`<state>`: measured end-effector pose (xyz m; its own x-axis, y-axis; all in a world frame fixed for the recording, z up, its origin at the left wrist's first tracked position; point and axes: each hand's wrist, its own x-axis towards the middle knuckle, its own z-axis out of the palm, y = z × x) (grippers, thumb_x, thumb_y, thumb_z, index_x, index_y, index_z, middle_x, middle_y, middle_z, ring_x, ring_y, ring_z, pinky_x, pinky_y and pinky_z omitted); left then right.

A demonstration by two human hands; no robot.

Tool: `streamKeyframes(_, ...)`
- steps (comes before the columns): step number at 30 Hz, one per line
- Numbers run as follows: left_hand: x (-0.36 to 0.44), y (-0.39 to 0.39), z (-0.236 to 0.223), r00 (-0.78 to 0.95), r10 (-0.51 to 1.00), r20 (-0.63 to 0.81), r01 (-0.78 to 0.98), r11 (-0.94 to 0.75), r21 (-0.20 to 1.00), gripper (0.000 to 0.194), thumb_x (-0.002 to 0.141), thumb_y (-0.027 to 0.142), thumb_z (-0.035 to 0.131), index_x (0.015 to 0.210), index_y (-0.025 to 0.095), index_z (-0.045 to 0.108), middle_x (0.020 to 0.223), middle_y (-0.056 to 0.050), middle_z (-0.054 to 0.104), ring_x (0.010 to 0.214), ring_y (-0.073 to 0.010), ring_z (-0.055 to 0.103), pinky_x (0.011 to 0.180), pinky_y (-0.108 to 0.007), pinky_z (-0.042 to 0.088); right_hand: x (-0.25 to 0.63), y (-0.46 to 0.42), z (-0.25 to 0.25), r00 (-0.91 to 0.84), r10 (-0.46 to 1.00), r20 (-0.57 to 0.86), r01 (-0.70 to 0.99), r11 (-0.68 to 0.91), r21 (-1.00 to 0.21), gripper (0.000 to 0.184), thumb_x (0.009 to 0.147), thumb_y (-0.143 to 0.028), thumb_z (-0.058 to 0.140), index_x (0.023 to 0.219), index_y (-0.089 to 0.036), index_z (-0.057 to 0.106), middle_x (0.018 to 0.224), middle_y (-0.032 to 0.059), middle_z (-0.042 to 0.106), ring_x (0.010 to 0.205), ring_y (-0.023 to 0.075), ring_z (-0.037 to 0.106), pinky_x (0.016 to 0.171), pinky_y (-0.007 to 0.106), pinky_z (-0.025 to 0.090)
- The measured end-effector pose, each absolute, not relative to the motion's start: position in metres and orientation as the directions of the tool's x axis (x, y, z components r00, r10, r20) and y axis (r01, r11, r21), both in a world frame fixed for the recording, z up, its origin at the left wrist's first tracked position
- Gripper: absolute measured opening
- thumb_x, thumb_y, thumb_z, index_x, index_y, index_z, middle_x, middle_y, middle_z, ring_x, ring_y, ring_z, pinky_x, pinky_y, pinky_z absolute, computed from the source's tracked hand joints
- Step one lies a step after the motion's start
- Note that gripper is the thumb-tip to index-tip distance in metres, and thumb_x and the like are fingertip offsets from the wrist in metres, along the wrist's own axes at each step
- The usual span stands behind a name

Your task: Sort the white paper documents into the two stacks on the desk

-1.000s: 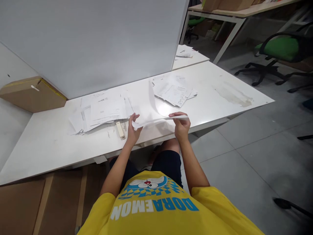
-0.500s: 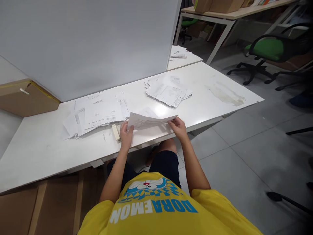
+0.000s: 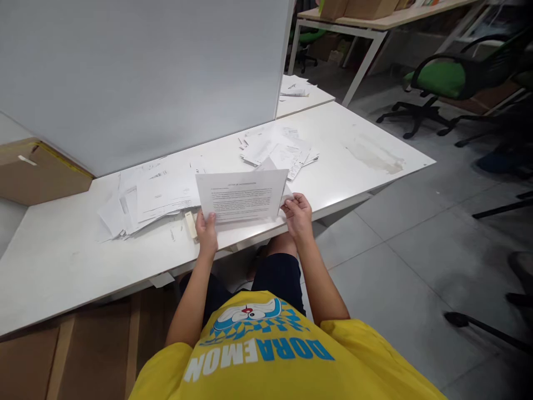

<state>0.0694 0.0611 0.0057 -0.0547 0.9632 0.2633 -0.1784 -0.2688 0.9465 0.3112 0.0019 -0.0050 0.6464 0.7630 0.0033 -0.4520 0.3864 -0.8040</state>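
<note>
sheet [image 3: 244,194] spans nine to three; left hand [image 3: 207,231] clasps it at eight, right hand [image 3: 298,215] fingers pinch paper [image 3: 286,193] at four.

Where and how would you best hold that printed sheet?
Probably by its lower side edges, coming from the wearer's side, thumb in front and fingers behind. The sheet is thin and tilted up, print facing the wearer, so edge pinches should leave the text readable. The left hand grips its lower left corner.
</note>
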Motion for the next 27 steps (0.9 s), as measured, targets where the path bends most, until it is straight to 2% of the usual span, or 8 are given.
streamKeyframes(6,0.076,0.063,0.012,-0.085,0.967,0.238,-0.296,-0.253,0.921,0.046,0.080,0.057,0.073,0.112,0.025,0.064,0.114,-0.006,0.071,0.116,-0.0203,0.065,0.101,-0.030,0.052,0.271,0.006,0.002,0.556,0.824,-0.108,-0.652,0.351,-0.672,0.027,0.064,-0.023,0.077,0.080,-0.026,0.056,0.078,-0.0062,0.065,0.074,0.0104,0.062,0.073,0.023,0.055)
streamKeyframes(11,0.079,0.069,0.016,0.018,0.978,0.210,-0.284,-0.196,0.939,0.046,0.081,0.058,0.071,0.112,0.024,0.065,0.111,-0.008,0.071,0.115,-0.0221,0.065,0.101,-0.032,0.053,0.262,-0.001,0.006,0.442,0.892,-0.096,-0.657,0.248,-0.712,0.022,0.070,-0.035,0.072,0.089,-0.026,0.064,0.087,-0.0015,0.072,0.091,0.0188,0.067,0.081,0.032,0.056)
streamKeyframes(14,0.076,0.069,0.014,-0.001,0.982,0.187,-0.273,-0.180,0.945,0.047,0.078,0.058,0.073,0.106,0.022,0.065,0.107,-0.008,0.072,0.108,-0.0214,0.068,0.096,-0.032,0.055,0.274,-0.008,0.003,0.360,0.928,-0.099,-0.660,0.179,-0.730,0.023,0.071,-0.036,0.069,0.091,-0.026,0.066,0.091,0.0000,0.073,0.096,0.0216,0.067,0.083,0.035,0.056)
streamKeyframes(17,0.074,0.066,0.011,-0.067,0.973,0.223,-0.127,-0.230,0.965,0.047,0.078,0.061,0.072,0.096,0.018,0.065,0.095,-0.007,0.072,0.092,-0.0201,0.070,0.086,-0.032,0.057,0.296,-0.007,0.002,0.368,0.927,-0.065,-0.654,0.209,-0.727,0.027,0.073,-0.046,0.064,0.091,-0.026,0.065,0.088,0.0008,0.071,0.094,0.0221,0.066,0.084,0.036,0.055)
streamKeyframes(21,0.073,0.058,0.010,-0.140,0.926,0.351,0.165,-0.327,0.930,0.048,0.084,0.064,0.063,0.093,0.017,0.064,0.088,-0.007,0.069,0.090,-0.0214,0.069,0.084,-0.033,0.057,0.317,0.010,0.015,0.340,0.939,0.047,-0.436,0.202,-0.877,0.040,0.073,-0.053,0.069,0.102,-0.026,0.060,0.089,0.0018,0.068,0.090,0.0221,0.063,0.086,0.037,0.051)
streamKeyframes(23,0.072,0.053,0.013,-0.140,0.900,0.413,0.220,-0.379,0.899,0.053,0.086,0.065,0.061,0.108,0.017,0.062,0.101,-0.010,0.069,0.101,-0.0230,0.068,0.090,-0.034,0.055,0.319,0.018,0.023,0.343,0.925,0.166,-0.249,0.260,-0.933,0.041,0.071,-0.048,0.075,0.102,-0.027,0.057,0.088,0.0008,0.066,0.090,0.0217,0.061,0.089,0.037,0.049)
streamKeyframes(25,0.069,0.048,0.016,-0.096,0.885,0.455,0.251,-0.421,0.872,0.067,0.086,0.062,0.063,0.135,0.020,0.049,0.119,-0.014,0.065,0.116,-0.0241,0.064,0.099,-0.036,0.052,0.317,0.021,0.030,0.396,0.863,0.312,-0.076,0.370,-0.926,0.033,0.077,-0.049,0.071,0.096,-0.027,0.055,0.085,-0.0002,0.061,0.086,0.0202,0.059,0.088,0.037,0.048)
streamKeyframes(27,0.065,0.044,0.020,-0.063,0.865,0.497,0.288,-0.461,0.839,0.085,0.087,0.058,0.066,0.153,0.023,0.025,0.130,-0.016,0.059,0.126,-0.0247,0.058,0.107,-0.039,0.046,0.313,0.019,0.031,0.437,0.795,0.419,0.057,0.441,-0.896,0.026,0.085,-0.050,0.064,0.091,-0.027,0.054,0.083,-0.0003,0.056,0.084,0.0190,0.057,0.087,0.036,0.047)
